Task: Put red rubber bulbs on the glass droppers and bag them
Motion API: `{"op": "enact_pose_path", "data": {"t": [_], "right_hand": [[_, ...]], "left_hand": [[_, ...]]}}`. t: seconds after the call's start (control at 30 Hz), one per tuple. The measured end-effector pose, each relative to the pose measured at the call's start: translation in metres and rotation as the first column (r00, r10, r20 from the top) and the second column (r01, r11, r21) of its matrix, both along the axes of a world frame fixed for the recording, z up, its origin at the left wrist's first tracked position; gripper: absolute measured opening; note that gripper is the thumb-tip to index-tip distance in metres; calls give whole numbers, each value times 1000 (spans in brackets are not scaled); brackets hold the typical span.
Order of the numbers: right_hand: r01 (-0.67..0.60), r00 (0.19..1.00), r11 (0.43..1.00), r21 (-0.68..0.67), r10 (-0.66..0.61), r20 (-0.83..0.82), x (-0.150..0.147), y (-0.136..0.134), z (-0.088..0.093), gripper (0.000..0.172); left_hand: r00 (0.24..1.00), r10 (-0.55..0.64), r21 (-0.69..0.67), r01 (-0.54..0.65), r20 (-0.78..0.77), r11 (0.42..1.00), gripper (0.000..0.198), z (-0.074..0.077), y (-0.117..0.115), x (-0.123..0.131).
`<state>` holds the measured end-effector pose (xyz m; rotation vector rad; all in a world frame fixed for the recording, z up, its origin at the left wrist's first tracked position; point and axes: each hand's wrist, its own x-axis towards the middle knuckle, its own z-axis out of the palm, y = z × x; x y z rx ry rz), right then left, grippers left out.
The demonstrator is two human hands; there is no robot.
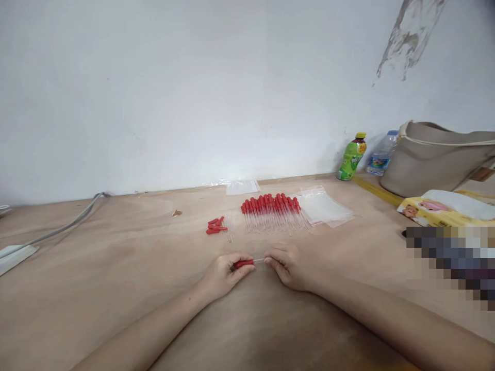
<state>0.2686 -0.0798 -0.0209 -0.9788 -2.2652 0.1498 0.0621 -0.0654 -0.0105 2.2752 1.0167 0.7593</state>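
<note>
Low over the table's front middle, my left hand pinches a red rubber dropper bulb. From the bulb's open end a clear thin dropper tube runs right, its other end between the closed fingers of my right hand. Whether the tube sits inside the bulb is too small to tell. Beyond my hands lies a row of red-topped droppers, tubes toward me. Left of it are several loose red bulbs beside a few bare clear tubes.
Clear zip bags lie right of the dropper row, and another bag lies by the wall. A green bottle, a water bottle, a grey bin and a yellow tissue pack stand right. A grey cable crosses the left.
</note>
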Motion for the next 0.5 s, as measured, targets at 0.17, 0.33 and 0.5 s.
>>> {"op": "enact_pose_path", "data": {"t": [0.17, 0.33, 0.5], "right_hand": [[28, 999, 998, -61, -26, 34, -5, -2, 5, 24], [78, 995, 990, -119, -69, 78, -10, -5, 11, 22], [96, 991, 981, -167, -79, 107, -11, -5, 19, 24]], "left_hand": [[1000, -7, 39, 7, -14, 999, 18, -1, 1, -1], [999, -16, 69, 19, -31, 997, 18, -1, 1, -1], [999, -27, 64, 29, -41, 998, 20, 1, 2, -3]]}}
